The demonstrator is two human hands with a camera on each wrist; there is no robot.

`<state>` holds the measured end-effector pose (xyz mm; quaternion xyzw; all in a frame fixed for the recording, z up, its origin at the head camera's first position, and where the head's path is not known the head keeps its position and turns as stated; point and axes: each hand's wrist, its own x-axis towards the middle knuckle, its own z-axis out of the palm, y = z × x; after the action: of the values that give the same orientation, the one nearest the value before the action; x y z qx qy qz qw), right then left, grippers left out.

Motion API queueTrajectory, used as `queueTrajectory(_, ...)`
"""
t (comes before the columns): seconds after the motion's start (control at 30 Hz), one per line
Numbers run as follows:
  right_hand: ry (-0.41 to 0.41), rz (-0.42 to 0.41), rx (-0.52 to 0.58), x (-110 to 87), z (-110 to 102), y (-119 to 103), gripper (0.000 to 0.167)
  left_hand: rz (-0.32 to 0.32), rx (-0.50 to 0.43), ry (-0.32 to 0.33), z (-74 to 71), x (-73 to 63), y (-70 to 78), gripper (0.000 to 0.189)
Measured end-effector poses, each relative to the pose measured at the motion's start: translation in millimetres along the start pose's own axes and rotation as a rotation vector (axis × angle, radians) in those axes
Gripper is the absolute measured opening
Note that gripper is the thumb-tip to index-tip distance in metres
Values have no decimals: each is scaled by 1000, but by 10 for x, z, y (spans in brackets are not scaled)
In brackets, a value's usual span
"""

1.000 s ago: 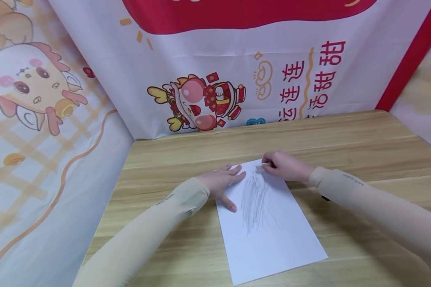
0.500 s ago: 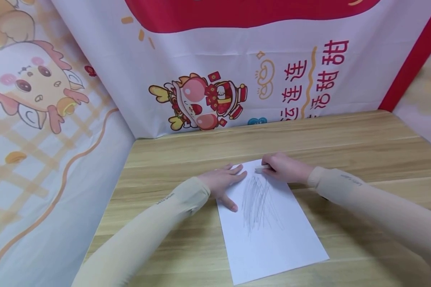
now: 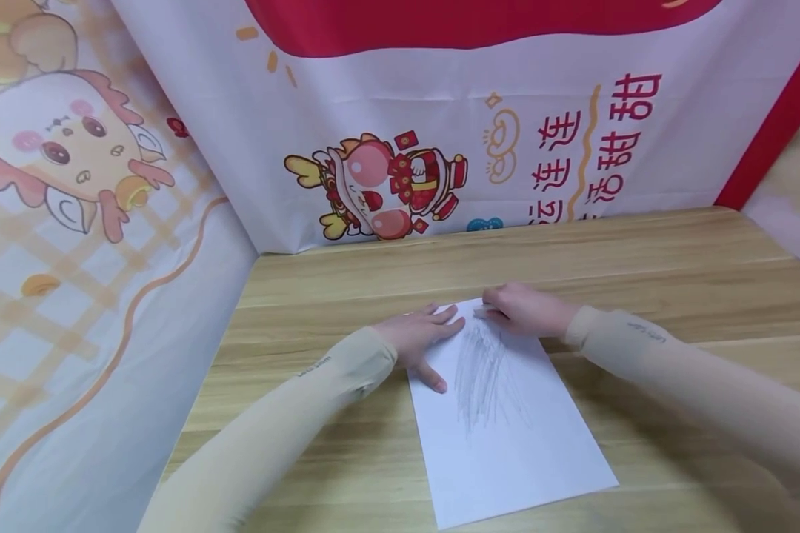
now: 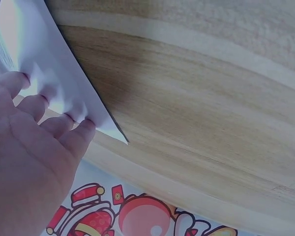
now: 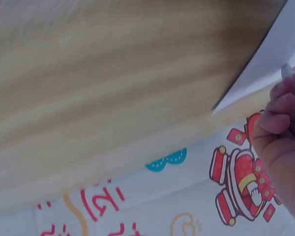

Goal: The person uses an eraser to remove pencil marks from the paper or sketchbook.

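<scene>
A white sheet of paper (image 3: 527, 459) lies on the table, with many grey pencil strokes (image 3: 483, 377) across its upper half. My left hand (image 3: 416, 340) rests on the sheet's upper left edge, fingers spread; the left wrist view shows the fingertips (image 4: 81, 123) pressing near a corner. At the top of the sheet, my right hand (image 3: 530, 309) pinches a small whitish eraser (image 3: 481, 312) just above the strokes. Its pale end (image 5: 286, 72) pokes out from the curled fingers in the right wrist view; the rest is hidden in the grip.
The wood-grained table (image 3: 320, 289) reaches back to a white and red printed cloth (image 3: 400, 96) hanging behind it. A second patterned cloth (image 3: 100, 296) hangs along the left side.
My right hand has shifted slightly left over the paper, bringing the eraser nearer the left fingers. The left hand stays in place on the sheet. The head view has turned a little left.
</scene>
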<state>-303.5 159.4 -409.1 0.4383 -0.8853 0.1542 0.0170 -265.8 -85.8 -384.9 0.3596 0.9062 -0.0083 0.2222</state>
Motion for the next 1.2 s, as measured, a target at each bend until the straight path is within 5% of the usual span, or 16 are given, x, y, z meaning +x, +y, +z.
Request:
queueTrajectory(0.17, -37, 56, 8, -54, -50, 27, 13, -6, 0, 0, -7, 9, 4, 114)
queueTrajectory(1.2, -17, 9, -89, -94, -8, 73, 14, -9, 16, -15, -4, 25, 7, 113)
